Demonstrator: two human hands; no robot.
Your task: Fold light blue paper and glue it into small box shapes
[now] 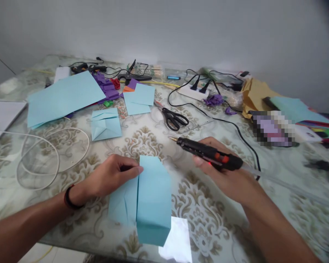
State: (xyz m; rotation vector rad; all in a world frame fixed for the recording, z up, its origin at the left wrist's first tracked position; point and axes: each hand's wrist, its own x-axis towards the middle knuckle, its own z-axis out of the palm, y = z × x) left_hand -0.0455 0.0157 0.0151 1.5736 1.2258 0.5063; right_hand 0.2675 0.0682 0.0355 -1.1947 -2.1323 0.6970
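Observation:
A folded light-blue paper piece (150, 199) lies on the patterned table near the front edge. My left hand (112, 177) rests on its left flap, fingers curled, with a fingertip pressing the centre fold. My right hand (230, 175) is closed round a black hot glue gun (208, 153) with an orange trigger and a small red light. The gun's nozzle points left, above the table and to the right of the paper's top edge. A clear glue stick sticks out behind the gun.
Black scissors (174, 118) lie behind the gun. Other blue folded pieces (105, 126), a large blue sheet (63, 96), purple paper scraps (106, 87), a white power strip (193, 91) with black cables, a coiled white cable (44, 153) and coloured paper (296, 109) surround the area.

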